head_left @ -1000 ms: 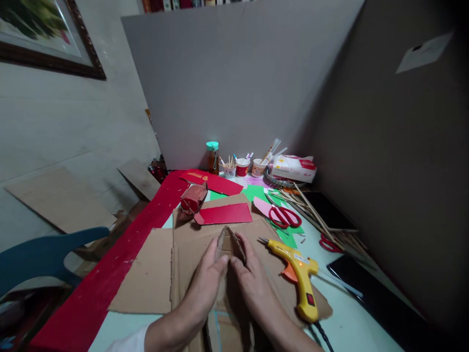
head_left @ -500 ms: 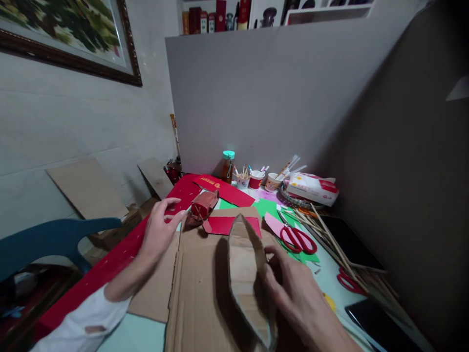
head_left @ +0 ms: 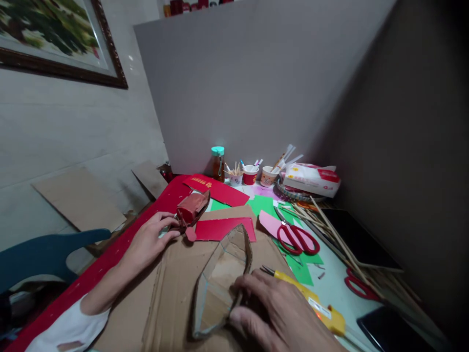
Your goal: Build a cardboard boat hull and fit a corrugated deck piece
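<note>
Right hand gripping boat-shaped cardboard piece, yellow glue gun just beside, left hand open, fingertips touching small red paper model

The right hand runs off the frame at 6 o'clock and hides the boat's near end; the glue gun's handle is cut off there too.
</note>
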`<action>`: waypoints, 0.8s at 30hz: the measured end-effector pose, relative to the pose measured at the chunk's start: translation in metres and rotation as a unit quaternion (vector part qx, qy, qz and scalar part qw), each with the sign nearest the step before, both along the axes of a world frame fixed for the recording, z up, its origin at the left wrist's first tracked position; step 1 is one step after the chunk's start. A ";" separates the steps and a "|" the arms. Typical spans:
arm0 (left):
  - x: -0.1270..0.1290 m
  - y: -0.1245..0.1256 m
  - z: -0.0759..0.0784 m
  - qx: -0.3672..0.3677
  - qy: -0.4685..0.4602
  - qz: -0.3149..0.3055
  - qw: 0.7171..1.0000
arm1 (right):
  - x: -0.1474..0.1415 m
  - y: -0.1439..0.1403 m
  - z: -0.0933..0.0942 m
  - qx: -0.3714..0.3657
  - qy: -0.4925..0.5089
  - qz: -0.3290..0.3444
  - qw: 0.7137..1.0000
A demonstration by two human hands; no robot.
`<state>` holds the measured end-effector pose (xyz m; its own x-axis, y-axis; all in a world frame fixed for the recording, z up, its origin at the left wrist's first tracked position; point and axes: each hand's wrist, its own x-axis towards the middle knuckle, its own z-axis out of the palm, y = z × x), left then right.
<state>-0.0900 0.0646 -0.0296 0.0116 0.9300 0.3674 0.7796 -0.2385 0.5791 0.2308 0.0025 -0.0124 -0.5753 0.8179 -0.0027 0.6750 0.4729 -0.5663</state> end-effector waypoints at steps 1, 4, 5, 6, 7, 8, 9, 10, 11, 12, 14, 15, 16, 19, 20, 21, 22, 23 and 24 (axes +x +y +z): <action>-0.002 0.000 0.001 -0.006 0.007 -0.001 1.000 | -0.001 -0.001 -0.001 0.007 -0.004 0.013 1.000; -0.006 0.000 0.003 -0.013 0.013 0.003 1.000 | -0.004 -0.002 -0.013 0.038 0.000 0.031 0.999; -0.006 -0.001 0.004 -0.010 0.010 0.011 1.000 | -0.005 -0.002 -0.018 0.050 0.008 0.028 0.998; -0.006 -0.001 0.006 -0.007 0.005 0.022 1.000 | -0.005 -0.001 -0.022 0.064 0.021 0.021 0.998; -0.005 -0.002 0.008 -0.003 -0.001 0.034 0.999 | -0.004 -0.001 -0.025 0.078 0.036 0.013 0.996; -0.005 -0.003 0.010 -0.001 -0.013 0.050 0.999 | -0.003 -0.001 -0.027 0.095 0.055 0.006 0.994; -0.004 -0.004 0.014 -0.002 -0.031 0.069 0.997 | -0.003 -0.001 -0.027 0.113 0.074 0.000 0.991; -0.002 -0.006 0.018 -0.006 -0.050 0.086 0.995 | -0.002 0.000 -0.027 0.129 0.091 -0.003 0.988; 0.000 -0.009 0.023 -0.012 -0.074 0.103 0.992 | -0.001 0.000 -0.026 0.141 0.104 -0.006 0.985; 0.002 -0.012 0.027 -0.017 -0.095 0.117 0.989 | 0.000 0.000 -0.025 0.152 0.113 -0.008 0.982; 0.006 -0.019 0.036 -0.024 -0.142 0.140 0.980 | 0.000 0.000 -0.023 0.175 0.125 -0.010 0.977; 0.008 -0.022 0.039 -0.023 -0.164 0.148 0.975 | 0.000 0.000 -0.022 0.186 0.129 -0.012 0.974; 0.009 -0.024 0.041 -0.020 -0.186 0.154 0.970 | 0.000 0.000 -0.022 0.198 0.135 -0.015 0.971; 0.011 -0.026 0.039 -0.023 -0.212 0.144 0.966 | 0.000 -0.001 -0.021 0.223 0.147 -0.024 0.963; 0.011 -0.024 0.035 -0.032 -0.211 0.130 0.968 | -0.001 -0.001 -0.022 0.229 0.150 -0.028 0.962; 0.011 -0.022 0.030 -0.047 -0.206 0.111 0.971 | -0.001 -0.002 -0.022 0.236 0.151 -0.029 0.960; 0.011 -0.019 0.025 -0.065 -0.200 0.088 0.974 | -0.002 -0.003 -0.023 0.239 0.148 -0.029 0.959; 0.010 -0.016 0.020 -0.085 -0.189 0.060 0.976 | -0.002 -0.003 -0.024 0.240 0.140 -0.026 0.960; 0.010 -0.013 0.015 -0.102 -0.177 0.029 0.979 | -0.003 -0.004 -0.026 0.243 0.130 -0.024 0.961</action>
